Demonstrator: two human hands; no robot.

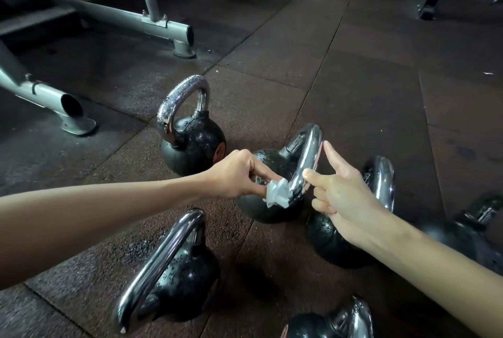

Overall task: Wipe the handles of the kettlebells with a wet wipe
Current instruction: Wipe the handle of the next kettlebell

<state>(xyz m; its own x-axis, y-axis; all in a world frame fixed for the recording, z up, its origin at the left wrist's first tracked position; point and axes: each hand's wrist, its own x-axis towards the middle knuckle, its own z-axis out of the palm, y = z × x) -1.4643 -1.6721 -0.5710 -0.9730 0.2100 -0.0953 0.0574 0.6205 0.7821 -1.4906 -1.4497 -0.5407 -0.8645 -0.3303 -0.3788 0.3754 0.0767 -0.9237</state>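
Left hand (239,174) pinches the crumpled wet wipe (277,196) against the chrome handle (306,155) of the kettlebell (255,211) just beyond its fingertips, while the right hand (345,198), forefinger and thumb straight, braces that handle's far side, seemingly to steady it

One view: your head camera, wide-angle, facing forward and steeply down onto the rubber floor (367,98). Near range. Your left hand (236,174) sits just off frame centre at 7 o'clock and your right hand (345,196) at 4 o'clock. The forearms enter from the left and right edges. Kettlebells (190,144) fill centre to 6 o'clock. Machine frame (122,15) lies farther off at 10 to 11 o'clock. Straight lines bow near the edges.
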